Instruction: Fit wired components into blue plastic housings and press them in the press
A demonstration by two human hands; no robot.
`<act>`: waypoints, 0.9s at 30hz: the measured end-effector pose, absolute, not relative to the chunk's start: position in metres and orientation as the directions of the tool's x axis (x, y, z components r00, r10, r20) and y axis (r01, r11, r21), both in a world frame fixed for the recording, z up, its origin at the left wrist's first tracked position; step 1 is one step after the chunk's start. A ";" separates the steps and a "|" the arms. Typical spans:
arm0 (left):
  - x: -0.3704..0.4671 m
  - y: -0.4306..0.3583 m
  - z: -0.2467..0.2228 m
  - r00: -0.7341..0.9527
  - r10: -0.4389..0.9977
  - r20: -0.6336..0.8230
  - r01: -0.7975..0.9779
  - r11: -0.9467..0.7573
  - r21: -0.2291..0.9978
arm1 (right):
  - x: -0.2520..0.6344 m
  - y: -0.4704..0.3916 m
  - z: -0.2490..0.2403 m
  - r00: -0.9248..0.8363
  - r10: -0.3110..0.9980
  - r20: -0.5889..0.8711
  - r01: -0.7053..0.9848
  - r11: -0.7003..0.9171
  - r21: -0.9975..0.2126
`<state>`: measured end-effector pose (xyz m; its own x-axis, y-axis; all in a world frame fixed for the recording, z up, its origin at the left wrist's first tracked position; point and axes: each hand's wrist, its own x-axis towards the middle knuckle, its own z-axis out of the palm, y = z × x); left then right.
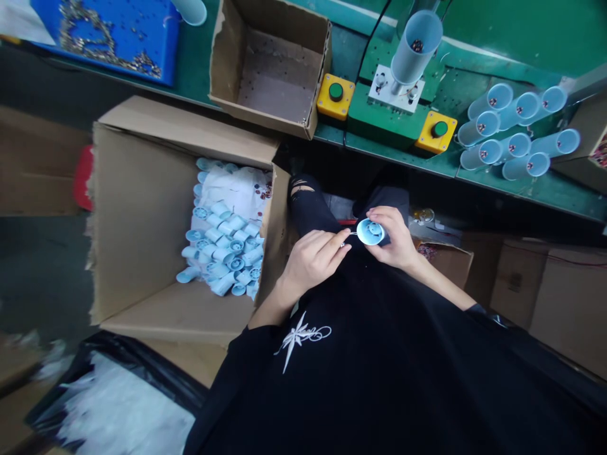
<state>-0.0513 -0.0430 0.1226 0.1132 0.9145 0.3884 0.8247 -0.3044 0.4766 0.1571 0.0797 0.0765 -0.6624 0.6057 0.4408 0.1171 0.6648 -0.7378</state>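
Note:
My right hand (397, 241) grips a light blue plastic cup-shaped part (370, 232), its open end facing up and showing a round hub inside. Close to its left side, my left hand (313, 260) is closed in a pinch. A thin, shiny metal piece (353, 233) sticks out from those fingertips towards the cup's rim. It is too small to name, and I cannot tell whether it touches the cup. Both hands are above my lap. To their left, a large open cardboard box (142, 221) holds many similar blue parts (222, 253) on a white liner.
On the green bench stands a press fixture (397, 95) bearing a blue cylinder (417, 47), between two yellow button boxes (335, 96). Several blue tubes (516, 145) stand at right. A cardboard tray (279, 82) and a blue tray of metal pieces (164, 44) lie left.

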 end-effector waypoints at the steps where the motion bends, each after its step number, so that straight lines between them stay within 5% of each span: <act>1: -0.052 -0.043 0.124 0.115 0.911 0.396 0.831 -0.307 0.464 | 0.157 0.080 0.076 -0.664 0.603 0.442 0.119 0.669 -0.734; 12: -0.052 -0.042 0.128 0.115 0.890 0.441 0.888 -0.291 0.356 | 0.158 0.079 0.072 -0.673 0.531 0.515 0.141 0.776 -0.615; 27: -0.052 -0.042 0.126 0.148 0.934 0.325 0.782 -0.311 0.540 | 0.155 0.081 0.070 -0.679 0.548 0.489 0.164 0.762 -0.626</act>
<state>-0.0520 -0.0418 0.1256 0.1477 0.9342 0.3246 0.7821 -0.3113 0.5399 0.1550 0.0809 0.0696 -0.6785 0.5481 0.4891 0.1643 0.7622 -0.6262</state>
